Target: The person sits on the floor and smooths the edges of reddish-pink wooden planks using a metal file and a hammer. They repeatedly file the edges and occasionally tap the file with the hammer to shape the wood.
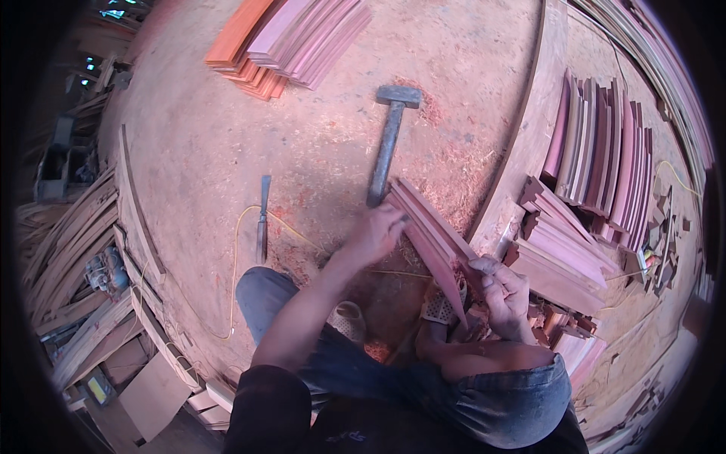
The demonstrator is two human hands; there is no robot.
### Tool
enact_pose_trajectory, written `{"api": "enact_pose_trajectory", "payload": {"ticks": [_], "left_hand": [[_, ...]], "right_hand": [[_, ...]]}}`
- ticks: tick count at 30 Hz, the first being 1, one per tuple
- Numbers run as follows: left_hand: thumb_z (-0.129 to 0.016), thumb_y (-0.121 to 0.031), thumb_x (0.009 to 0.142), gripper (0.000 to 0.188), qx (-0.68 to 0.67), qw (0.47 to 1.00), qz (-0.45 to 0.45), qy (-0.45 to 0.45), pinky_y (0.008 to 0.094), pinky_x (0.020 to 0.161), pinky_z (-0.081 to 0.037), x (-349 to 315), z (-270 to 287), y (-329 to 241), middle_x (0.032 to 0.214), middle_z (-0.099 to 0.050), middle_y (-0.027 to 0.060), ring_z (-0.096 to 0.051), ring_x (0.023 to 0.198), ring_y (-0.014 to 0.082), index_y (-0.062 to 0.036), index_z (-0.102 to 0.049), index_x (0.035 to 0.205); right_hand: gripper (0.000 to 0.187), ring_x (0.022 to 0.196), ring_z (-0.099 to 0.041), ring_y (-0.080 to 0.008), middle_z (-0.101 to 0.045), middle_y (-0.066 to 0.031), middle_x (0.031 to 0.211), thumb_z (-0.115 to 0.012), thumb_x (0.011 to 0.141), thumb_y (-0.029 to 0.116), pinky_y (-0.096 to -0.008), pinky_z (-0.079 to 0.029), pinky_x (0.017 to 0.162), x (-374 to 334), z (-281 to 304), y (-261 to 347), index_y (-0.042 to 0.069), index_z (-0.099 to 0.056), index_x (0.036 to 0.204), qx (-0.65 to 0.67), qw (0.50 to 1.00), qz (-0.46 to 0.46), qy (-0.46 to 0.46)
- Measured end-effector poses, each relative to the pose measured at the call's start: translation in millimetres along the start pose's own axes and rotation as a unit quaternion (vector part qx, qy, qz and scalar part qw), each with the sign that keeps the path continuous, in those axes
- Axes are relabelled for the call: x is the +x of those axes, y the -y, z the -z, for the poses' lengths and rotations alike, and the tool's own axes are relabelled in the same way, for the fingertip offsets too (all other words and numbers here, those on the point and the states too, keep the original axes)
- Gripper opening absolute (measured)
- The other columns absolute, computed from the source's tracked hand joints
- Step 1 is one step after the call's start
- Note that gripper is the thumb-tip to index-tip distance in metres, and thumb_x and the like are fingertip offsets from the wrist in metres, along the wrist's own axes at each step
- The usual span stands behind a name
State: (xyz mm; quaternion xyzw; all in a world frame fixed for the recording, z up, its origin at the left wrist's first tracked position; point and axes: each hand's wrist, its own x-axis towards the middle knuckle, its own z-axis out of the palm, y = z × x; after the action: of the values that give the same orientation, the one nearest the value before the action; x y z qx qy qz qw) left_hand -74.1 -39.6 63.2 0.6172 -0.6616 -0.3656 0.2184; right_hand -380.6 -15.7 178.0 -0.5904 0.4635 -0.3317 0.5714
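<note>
A reddish, grooved wooden piece [432, 236] slants between my hands above my feet. My left hand [376, 233] is at its far end, fingers curled together; what they pinch, if anything, is unclear. At the near end, my right hand [505, 293] is closed, with its thumb against the edge of the wood. Just beyond the left hand, a hammer [391, 140] with a blocky metal head lies on the floor. A chisel [262, 223] rests to the left, its blade pointing away from me.
Orange and pinkish boards [302, 41] are stacked at the far side. On the right, a long plank [522, 136] runs beside stacks of curved wooden pieces [601, 147]. A yellow cord [233, 303] crosses the floor. Scrap wood [64, 257] piles up at left; shavings are scattered around the hammer.
</note>
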Motion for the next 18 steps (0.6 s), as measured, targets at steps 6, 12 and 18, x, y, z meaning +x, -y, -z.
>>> {"api": "enact_pose_trajectory", "payload": {"ticks": [6,12,18], "left_hand": [[-0.063,-0.017,0.097,0.017,0.040,0.994,0.095,0.045,0.0520,0.083,-0.054,40.5,-2.5,49.9,0.103,-0.068,0.0229,-0.067,0.094,0.0451,-0.0002,-0.067,0.096],[-0.065,-0.014,0.097,0.018,0.002,0.999,0.017,-0.028,0.0472,0.080,-0.053,-26.8,-3.6,-67.5,0.098,-0.066,0.0226,-0.067,0.093,0.0440,0.0011,-0.069,0.106],[-0.061,-0.020,0.104,0.030,-0.172,0.983,0.038,0.060,0.0383,0.084,-0.052,-40.9,15.3,-108.1,0.100,-0.068,0.0179,-0.069,0.093,0.0231,0.0005,-0.069,0.124]], "right_hand": [[0.027,0.099,-0.074,-0.0202,-0.077,-0.0162,0.107,-0.054,0.099,0.003,-0.0325,-0.057,0.090,-5.8,0.6,3.0,-0.003,-0.072,0.119,-0.016,1.000,-0.015,-0.011],[0.027,0.088,-0.063,-0.0106,-0.074,-0.0082,0.107,-0.053,0.104,0.012,-0.0255,-0.050,0.081,-0.8,-4.4,3.1,-0.004,-0.072,0.116,-0.006,1.000,0.003,-0.020],[0.030,0.090,-0.067,-0.0138,-0.074,-0.0104,0.107,-0.053,0.106,0.017,-0.0295,-0.054,0.082,-7.0,5.8,0.8,-0.004,-0.071,0.120,0.024,0.998,-0.052,-0.021]]}}
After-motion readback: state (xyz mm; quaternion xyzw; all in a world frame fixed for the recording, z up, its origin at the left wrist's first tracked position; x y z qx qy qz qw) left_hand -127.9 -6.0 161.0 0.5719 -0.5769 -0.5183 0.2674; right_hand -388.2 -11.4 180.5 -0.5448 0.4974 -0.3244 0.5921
